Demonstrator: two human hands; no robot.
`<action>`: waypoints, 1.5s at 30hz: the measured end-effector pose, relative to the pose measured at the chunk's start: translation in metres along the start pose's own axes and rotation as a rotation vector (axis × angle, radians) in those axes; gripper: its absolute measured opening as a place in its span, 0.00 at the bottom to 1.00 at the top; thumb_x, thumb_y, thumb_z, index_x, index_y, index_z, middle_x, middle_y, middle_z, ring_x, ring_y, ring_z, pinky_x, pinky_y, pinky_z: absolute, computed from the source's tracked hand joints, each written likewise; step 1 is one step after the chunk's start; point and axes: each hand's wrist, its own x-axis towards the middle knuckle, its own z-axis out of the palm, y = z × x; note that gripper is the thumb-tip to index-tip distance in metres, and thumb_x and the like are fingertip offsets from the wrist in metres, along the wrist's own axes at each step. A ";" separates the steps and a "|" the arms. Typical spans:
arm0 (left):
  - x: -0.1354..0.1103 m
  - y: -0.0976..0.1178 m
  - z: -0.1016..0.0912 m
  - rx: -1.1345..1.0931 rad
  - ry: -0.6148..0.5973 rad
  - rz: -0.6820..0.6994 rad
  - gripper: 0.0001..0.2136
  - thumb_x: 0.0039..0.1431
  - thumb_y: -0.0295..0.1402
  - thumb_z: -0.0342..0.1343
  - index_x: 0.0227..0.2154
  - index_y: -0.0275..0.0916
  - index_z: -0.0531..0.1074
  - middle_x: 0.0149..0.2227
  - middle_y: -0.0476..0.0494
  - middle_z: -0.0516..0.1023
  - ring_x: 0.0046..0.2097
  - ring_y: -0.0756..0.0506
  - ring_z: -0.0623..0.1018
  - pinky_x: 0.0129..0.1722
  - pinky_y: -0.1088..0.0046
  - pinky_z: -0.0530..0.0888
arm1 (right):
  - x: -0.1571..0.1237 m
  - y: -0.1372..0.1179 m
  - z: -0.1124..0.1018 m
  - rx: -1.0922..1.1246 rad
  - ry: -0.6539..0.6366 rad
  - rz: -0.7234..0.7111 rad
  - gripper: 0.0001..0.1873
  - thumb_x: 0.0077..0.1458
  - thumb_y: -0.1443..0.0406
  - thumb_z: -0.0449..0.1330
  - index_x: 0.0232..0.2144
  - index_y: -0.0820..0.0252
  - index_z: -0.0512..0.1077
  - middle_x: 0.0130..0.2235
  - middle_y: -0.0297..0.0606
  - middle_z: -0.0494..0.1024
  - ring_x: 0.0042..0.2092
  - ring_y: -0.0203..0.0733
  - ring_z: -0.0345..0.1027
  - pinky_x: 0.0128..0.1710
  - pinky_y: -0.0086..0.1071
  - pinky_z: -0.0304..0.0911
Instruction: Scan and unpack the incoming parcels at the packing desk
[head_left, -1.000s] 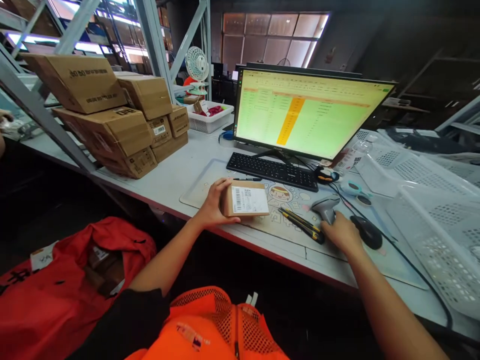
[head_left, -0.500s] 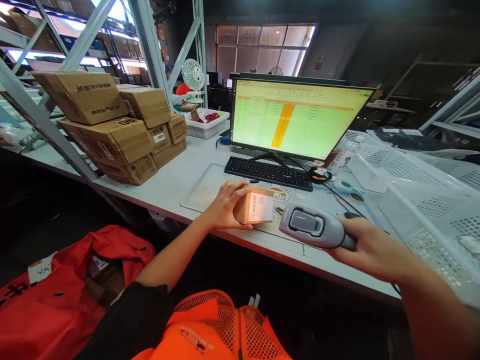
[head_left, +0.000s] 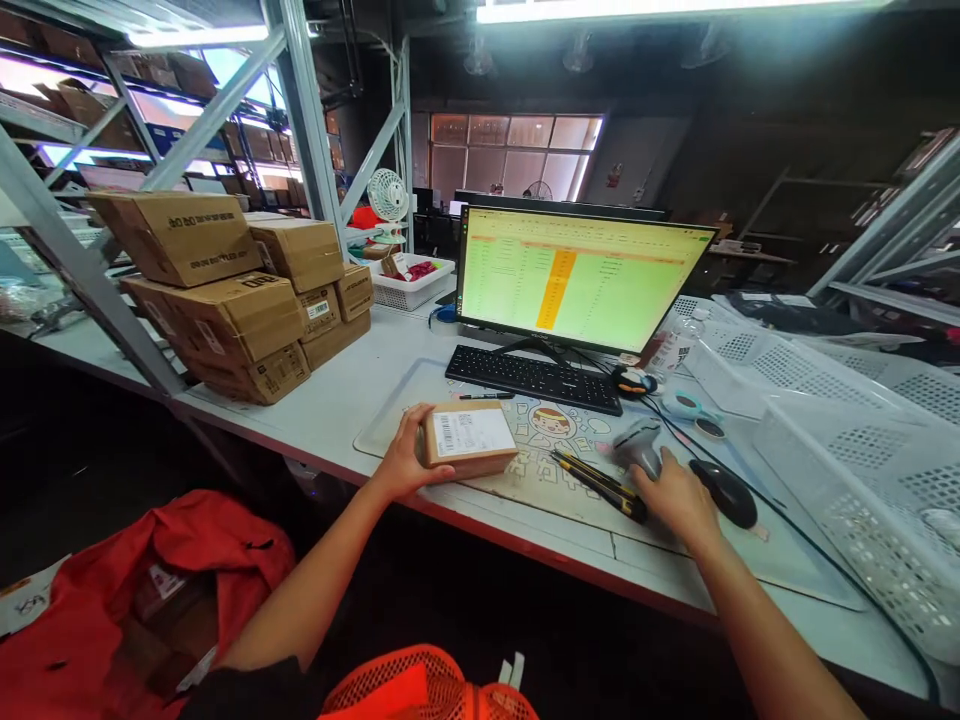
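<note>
A small brown cardboard box (head_left: 469,440) with a white barcode label on top lies flat on the desk mat (head_left: 540,470). My left hand (head_left: 405,460) grips its left side. My right hand (head_left: 671,495) rests on the grey barcode scanner (head_left: 637,445), which lies on the mat next to a black mouse (head_left: 724,492). A yellow-and-black utility knife (head_left: 596,478) lies between the box and the scanner. A black pen (head_left: 486,396) lies just beyond the box.
A black keyboard (head_left: 532,375) and a lit monitor (head_left: 581,278) stand behind the mat. Stacked cardboard boxes (head_left: 225,290) sit at the left. White perforated baskets (head_left: 840,410) fill the right. A red bag (head_left: 135,590) lies below the desk edge.
My right hand has lowered the scanner from mid-air back onto the mat. My left hand has tipped the box from its raised, tilted pose to lie flat with the label up.
</note>
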 end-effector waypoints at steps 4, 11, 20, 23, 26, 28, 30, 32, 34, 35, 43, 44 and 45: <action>-0.008 -0.015 0.006 -0.054 0.039 -0.110 0.46 0.50 0.57 0.68 0.66 0.45 0.56 0.65 0.32 0.62 0.68 0.28 0.63 0.68 0.40 0.61 | 0.001 0.007 0.006 -0.133 -0.081 0.095 0.32 0.66 0.54 0.49 0.60 0.76 0.66 0.48 0.63 0.79 0.52 0.63 0.75 0.48 0.48 0.69; -0.007 -0.011 0.004 0.053 0.045 -0.058 0.40 0.53 0.55 0.67 0.65 0.45 0.60 0.64 0.34 0.64 0.67 0.29 0.65 0.67 0.42 0.63 | 0.057 -0.035 -0.027 -0.082 0.036 -0.161 0.23 0.68 0.59 0.48 0.50 0.70 0.75 0.55 0.59 0.76 0.59 0.58 0.66 0.59 0.44 0.59; -0.009 -0.014 0.003 0.093 0.044 -0.018 0.40 0.55 0.56 0.65 0.65 0.44 0.60 0.63 0.33 0.64 0.67 0.29 0.65 0.67 0.42 0.63 | 0.122 -0.095 0.015 -0.042 -0.178 -0.276 0.15 0.62 0.62 0.55 0.42 0.65 0.78 0.45 0.52 0.79 0.54 0.53 0.67 0.48 0.37 0.63; -0.009 -0.014 0.004 0.099 0.046 -0.025 0.40 0.56 0.56 0.66 0.65 0.45 0.59 0.64 0.34 0.64 0.67 0.30 0.65 0.67 0.44 0.64 | 0.128 -0.095 0.015 -0.046 -0.172 -0.239 0.16 0.63 0.61 0.54 0.43 0.64 0.77 0.45 0.54 0.78 0.53 0.54 0.69 0.47 0.38 0.64; -0.009 -0.014 0.005 0.091 0.039 -0.035 0.40 0.55 0.56 0.66 0.66 0.45 0.59 0.64 0.34 0.64 0.68 0.30 0.65 0.67 0.44 0.64 | 0.133 -0.101 0.014 -0.034 -0.154 -0.262 0.16 0.66 0.59 0.53 0.45 0.62 0.76 0.45 0.51 0.78 0.57 0.54 0.66 0.49 0.40 0.64; -0.009 -0.014 0.005 0.085 0.035 -0.042 0.40 0.56 0.55 0.66 0.66 0.46 0.59 0.64 0.34 0.64 0.68 0.30 0.64 0.67 0.44 0.63 | 0.137 -0.109 0.014 -0.024 -0.166 -0.293 0.15 0.66 0.57 0.55 0.45 0.61 0.75 0.45 0.47 0.78 0.57 0.52 0.67 0.50 0.41 0.65; -0.009 -0.015 0.005 0.073 0.039 -0.038 0.40 0.55 0.55 0.66 0.65 0.46 0.60 0.64 0.34 0.64 0.68 0.30 0.64 0.67 0.45 0.63 | 0.139 -0.116 0.011 -0.016 -0.181 -0.307 0.15 0.65 0.56 0.58 0.44 0.62 0.75 0.44 0.45 0.78 0.55 0.50 0.69 0.50 0.41 0.65; -0.009 -0.017 0.006 0.043 0.045 -0.026 0.40 0.54 0.56 0.67 0.65 0.46 0.61 0.64 0.34 0.65 0.68 0.30 0.64 0.67 0.46 0.64 | 0.137 -0.121 0.006 -0.004 -0.164 -0.306 0.15 0.65 0.58 0.57 0.45 0.63 0.75 0.44 0.49 0.79 0.54 0.51 0.70 0.49 0.40 0.65; -0.008 -0.018 0.006 0.002 0.053 -0.041 0.40 0.52 0.56 0.68 0.64 0.46 0.63 0.63 0.35 0.66 0.68 0.31 0.65 0.67 0.47 0.64 | 0.126 -0.119 0.000 0.021 -0.136 -0.322 0.16 0.66 0.59 0.54 0.48 0.65 0.74 0.47 0.53 0.79 0.53 0.51 0.72 0.48 0.38 0.64; -0.007 -0.019 0.005 -0.025 0.060 -0.066 0.40 0.51 0.56 0.68 0.63 0.45 0.64 0.63 0.35 0.66 0.67 0.31 0.66 0.66 0.48 0.64 | 0.117 -0.116 -0.003 0.037 -0.133 -0.345 0.17 0.66 0.60 0.54 0.50 0.64 0.73 0.49 0.53 0.79 0.52 0.51 0.73 0.47 0.37 0.64; 0.046 0.004 -0.026 -0.286 -0.149 -0.493 0.36 0.50 0.62 0.62 0.53 0.39 0.75 0.55 0.36 0.78 0.57 0.31 0.74 0.56 0.58 0.71 | 0.008 -0.061 0.006 0.132 -0.295 -0.553 0.24 0.54 0.59 0.67 0.52 0.62 0.76 0.51 0.50 0.81 0.52 0.55 0.76 0.52 0.40 0.68; 0.056 0.007 -0.028 -0.338 -0.226 -0.541 0.35 0.50 0.63 0.61 0.50 0.39 0.78 0.54 0.36 0.79 0.57 0.31 0.75 0.56 0.59 0.71 | 0.002 -0.057 0.008 0.150 -0.300 -0.552 0.26 0.53 0.61 0.67 0.54 0.63 0.76 0.53 0.52 0.80 0.54 0.56 0.75 0.54 0.42 0.67; 0.067 0.010 -0.029 -0.394 -0.318 -0.579 0.33 0.50 0.63 0.62 0.47 0.39 0.79 0.53 0.37 0.80 0.57 0.31 0.75 0.55 0.60 0.71 | -0.002 -0.055 0.009 0.170 -0.300 -0.545 0.27 0.53 0.62 0.66 0.55 0.63 0.75 0.55 0.53 0.79 0.55 0.58 0.74 0.56 0.44 0.66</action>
